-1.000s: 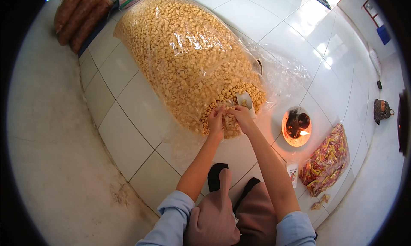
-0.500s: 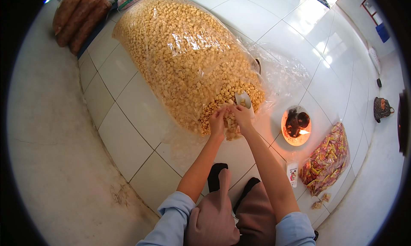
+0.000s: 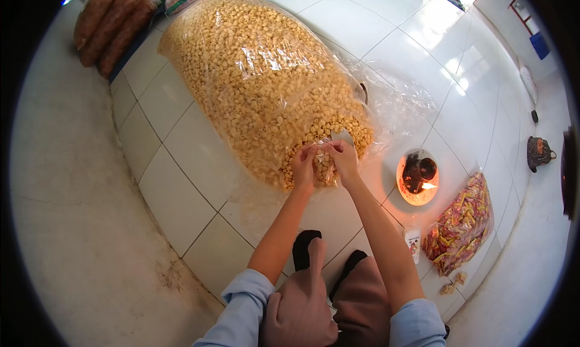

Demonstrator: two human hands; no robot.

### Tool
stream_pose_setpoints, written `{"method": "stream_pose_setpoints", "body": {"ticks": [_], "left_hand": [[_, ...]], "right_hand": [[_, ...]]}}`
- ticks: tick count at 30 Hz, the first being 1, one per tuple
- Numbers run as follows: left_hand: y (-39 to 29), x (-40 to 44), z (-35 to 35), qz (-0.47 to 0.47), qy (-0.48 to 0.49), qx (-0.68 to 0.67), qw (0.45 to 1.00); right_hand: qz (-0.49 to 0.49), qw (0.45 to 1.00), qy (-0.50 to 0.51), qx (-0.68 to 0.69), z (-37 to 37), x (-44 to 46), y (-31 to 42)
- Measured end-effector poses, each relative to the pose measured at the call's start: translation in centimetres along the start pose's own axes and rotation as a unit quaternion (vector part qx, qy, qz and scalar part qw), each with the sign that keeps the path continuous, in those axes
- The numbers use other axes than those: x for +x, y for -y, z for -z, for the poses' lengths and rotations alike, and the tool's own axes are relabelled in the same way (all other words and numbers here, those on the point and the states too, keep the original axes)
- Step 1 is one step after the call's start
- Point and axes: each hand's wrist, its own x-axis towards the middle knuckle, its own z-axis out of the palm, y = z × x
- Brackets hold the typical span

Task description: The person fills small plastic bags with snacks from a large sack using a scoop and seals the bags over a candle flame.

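A large clear plastic bag (image 3: 260,75) full of small yellow snack pieces lies on the tiled floor. At its near end my left hand (image 3: 304,164) and my right hand (image 3: 343,160) pinch the top edge of a small clear bag (image 3: 324,166), one on each side. Snack pieces show inside this small bag, which hangs between my hands. Just behind my right hand a pale scoop (image 3: 342,136) rests in the loose snacks, partly covered by the fingers.
Right of my hands, a plate (image 3: 401,187) holds a burning flame and a dark round object. Beyond it lie a bag of red and yellow packets (image 3: 462,226), a white card-like pack (image 3: 412,244) and small filled packets (image 3: 447,289). Brown filled bags (image 3: 112,27) stand at upper left.
Both hands have risen slightly with the small bag, and my right hand now covers more of the scoop. The other things have stayed in place.
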Motion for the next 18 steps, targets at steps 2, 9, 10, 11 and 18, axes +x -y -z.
{"method": "stream_pose_setpoints", "body": {"ticks": [2,9,10,11,18], "left_hand": [[-0.7,-0.6,-0.6,-0.055,0.015,0.020,0.998],[-2.9,-2.7,-3.5,-0.111,0.066,-0.040,0.991],[-3.4,-3.1,-3.8,-0.078,0.107,-0.052,0.990],[-3.9,-3.7,-4.4,-0.044,0.150,-0.064,0.986],[-7.1,-10.0,-9.2,-0.096,0.290,0.038,0.952]], "right_hand": [[0.066,0.997,0.020,0.031,0.4,-0.7,1.1],[0.170,0.985,-0.005,0.030,2.7,-2.8,6.1],[0.171,0.985,-0.001,0.026,3.4,-3.6,7.3],[0.174,0.984,0.002,0.022,4.2,-4.2,8.3],[0.238,0.969,-0.052,0.033,10.4,-8.6,12.8]]}}
